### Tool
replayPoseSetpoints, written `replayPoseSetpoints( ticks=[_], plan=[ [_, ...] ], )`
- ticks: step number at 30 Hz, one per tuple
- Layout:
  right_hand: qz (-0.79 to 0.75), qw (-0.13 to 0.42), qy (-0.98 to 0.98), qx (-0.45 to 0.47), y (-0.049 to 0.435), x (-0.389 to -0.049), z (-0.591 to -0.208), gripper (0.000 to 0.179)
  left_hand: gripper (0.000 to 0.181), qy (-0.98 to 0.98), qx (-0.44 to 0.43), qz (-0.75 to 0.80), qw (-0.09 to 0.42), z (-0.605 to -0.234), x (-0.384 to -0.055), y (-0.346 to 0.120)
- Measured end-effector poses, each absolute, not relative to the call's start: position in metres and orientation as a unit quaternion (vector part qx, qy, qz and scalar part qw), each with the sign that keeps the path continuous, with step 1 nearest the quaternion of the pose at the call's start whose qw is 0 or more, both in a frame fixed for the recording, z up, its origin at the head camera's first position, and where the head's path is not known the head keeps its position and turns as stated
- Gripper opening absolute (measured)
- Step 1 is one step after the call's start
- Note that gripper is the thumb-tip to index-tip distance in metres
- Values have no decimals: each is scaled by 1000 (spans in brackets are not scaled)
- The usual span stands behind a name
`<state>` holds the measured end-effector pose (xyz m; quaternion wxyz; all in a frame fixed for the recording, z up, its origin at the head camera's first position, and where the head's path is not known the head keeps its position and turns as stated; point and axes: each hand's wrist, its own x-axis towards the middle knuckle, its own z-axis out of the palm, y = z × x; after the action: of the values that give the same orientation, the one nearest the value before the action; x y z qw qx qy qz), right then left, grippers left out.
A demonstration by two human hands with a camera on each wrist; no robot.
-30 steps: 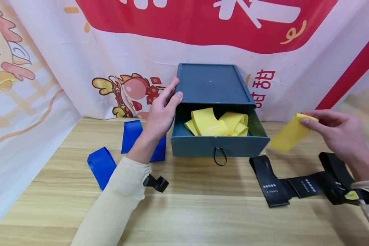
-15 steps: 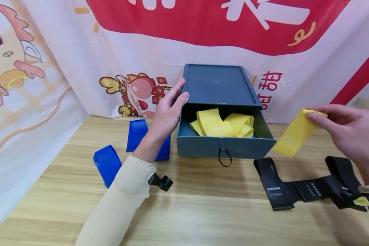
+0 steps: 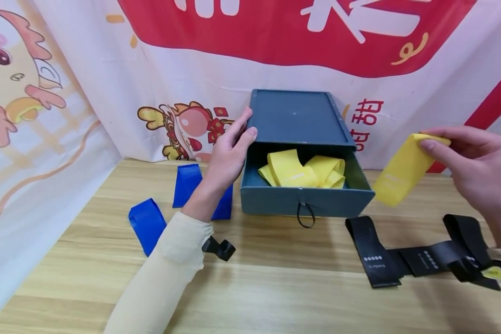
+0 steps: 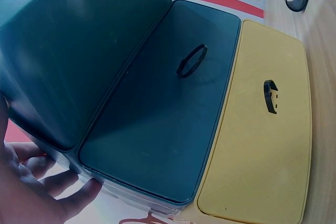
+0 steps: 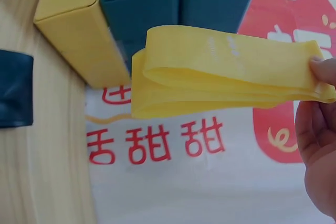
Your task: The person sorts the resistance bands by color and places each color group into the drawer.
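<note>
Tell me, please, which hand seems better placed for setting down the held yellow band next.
Likely the right hand: it pinches the yellow band in the air, to the right of the open drawer, whereas the left hand rests against the side of the drawer unit.

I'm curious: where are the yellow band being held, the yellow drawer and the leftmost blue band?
Yellow band [image 3: 406,171]: head view, middle of its hanging part.
Yellow drawer [image 4: 254,148]: left wrist view, bare front face.
Blue band [image 3: 147,227]: head view, its upper face.

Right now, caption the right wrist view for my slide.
A right hand pinches a looped yellow band; behind it, a yellow box and dark blue boxes.
</note>
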<state>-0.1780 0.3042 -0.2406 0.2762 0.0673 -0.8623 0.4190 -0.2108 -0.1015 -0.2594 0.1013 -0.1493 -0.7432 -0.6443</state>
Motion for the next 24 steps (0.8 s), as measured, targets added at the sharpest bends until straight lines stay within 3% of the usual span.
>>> replayPoseSetpoints(
  ticks=[24],
  plan=[
    [441,297,-841,96,248,-161,-171,36,55,-747,-148,-640,101,-259,-209,-102]
  ],
)
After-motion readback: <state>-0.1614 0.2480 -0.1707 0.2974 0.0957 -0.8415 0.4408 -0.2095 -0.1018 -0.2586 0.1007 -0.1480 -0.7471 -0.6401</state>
